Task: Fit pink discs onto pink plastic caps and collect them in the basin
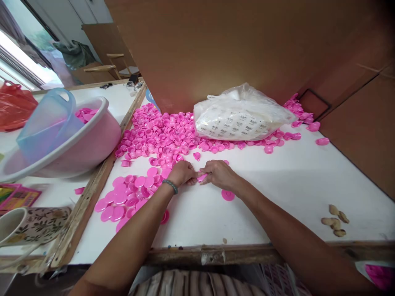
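My left hand [183, 172], with a beaded bracelet on its wrist, is closed, its fingertips pinched against those of my right hand. Between the fingers of my right hand [218, 172] is a small pink plastic saucer [202, 177]. Whatever my left fingertips pinch is hidden. Beyond my hands spreads a heap of tiny pink toy cups [163, 131], with a single cup [196, 156] lying just in front of it. Flat pink saucers [120, 195] are piled by my left forearm. Another saucer [228, 195] rests below my right wrist.
A full clear plastic bag [240, 117] lies on the cups against a tall cardboard box [234, 49]. At left stand a large basin [105, 135] holding a blue scoop [58, 127], and a floral mug [43, 224]. Several peanuts [335, 223] lie at right.
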